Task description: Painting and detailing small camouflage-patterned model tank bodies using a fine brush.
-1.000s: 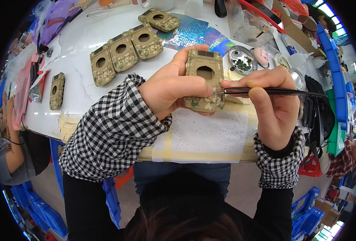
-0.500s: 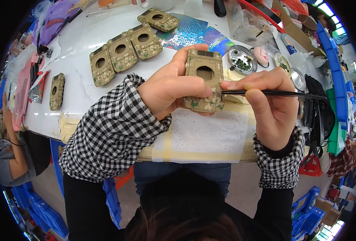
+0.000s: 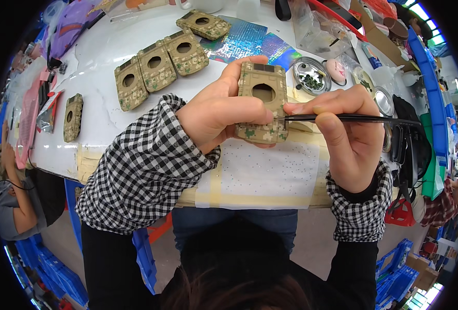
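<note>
The camouflage model hull [image 3: 262, 76] is lying in the grip of the left hand [image 3: 218, 111], over the front part of the tabletop [image 3: 97, 137], with its round opening facing up. The left hand is closing around the hull's left side, its thumb pressing across the upper face below the opening. The right hand [image 3: 355, 137] is pinching black tweezers [image 3: 301, 118] between thumb and fingers in a narrow grip; the tweezer tips are pointing left and ending at the hull, just beside the left thumb. Anything between the tips is too small to tell. Below the hull, a white sheet [image 3: 265, 181] with scattered specks is lying along the tabletop's front edge. Beyond the right hand, toward the right edge, a round metal tin [image 3: 304, 65] is holding small dark green parts [image 3: 314, 83], and a pink oval object [image 3: 336, 71] is resting just beside it. Toward the far edge, iridescent sheets [image 3: 242, 41] are lying near a single hull [image 3: 203, 25]. Left of these, three matching hulls [image 3: 161, 67] are standing side by side; another hull [image 3: 73, 118] is resting near the front left corner.
</note>
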Tool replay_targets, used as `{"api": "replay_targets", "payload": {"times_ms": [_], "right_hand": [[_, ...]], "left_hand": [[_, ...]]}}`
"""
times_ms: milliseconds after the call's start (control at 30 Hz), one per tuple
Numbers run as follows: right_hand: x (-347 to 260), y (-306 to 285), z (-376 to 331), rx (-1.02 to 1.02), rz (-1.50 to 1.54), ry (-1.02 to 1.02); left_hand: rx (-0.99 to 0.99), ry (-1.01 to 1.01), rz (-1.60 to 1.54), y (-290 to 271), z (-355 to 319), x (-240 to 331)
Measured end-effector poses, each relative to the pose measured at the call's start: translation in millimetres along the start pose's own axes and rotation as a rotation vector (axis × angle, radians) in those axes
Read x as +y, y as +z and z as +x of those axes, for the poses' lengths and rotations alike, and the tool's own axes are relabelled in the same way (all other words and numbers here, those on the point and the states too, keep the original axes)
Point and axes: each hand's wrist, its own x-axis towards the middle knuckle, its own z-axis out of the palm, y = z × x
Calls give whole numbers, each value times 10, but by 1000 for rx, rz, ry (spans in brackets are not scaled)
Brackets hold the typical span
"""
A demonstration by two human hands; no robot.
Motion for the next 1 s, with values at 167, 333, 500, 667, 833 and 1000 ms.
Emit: {"api": "replay_targets", "payload": {"times_ms": [167,333,500,667,833,1000], "right_hand": [[-21,20,2,19,60,19],[-19,16,4,14,56,28],[-13,1,8,-7,16,15],[-10,-11,1,-23,-14,16],[-11,-14,9,-36,-50,6],[-37,-25,0,-23,-54,3]], "left_hand": [[11,3,24,17,14,1],[6,11,30,-15,30,-21],[1,22,45,-36,36,-31],[-13,24,44,-45,38,-29],[3,16,35,-19,22,-13],[-8,17,31,8,33,-5]]}}
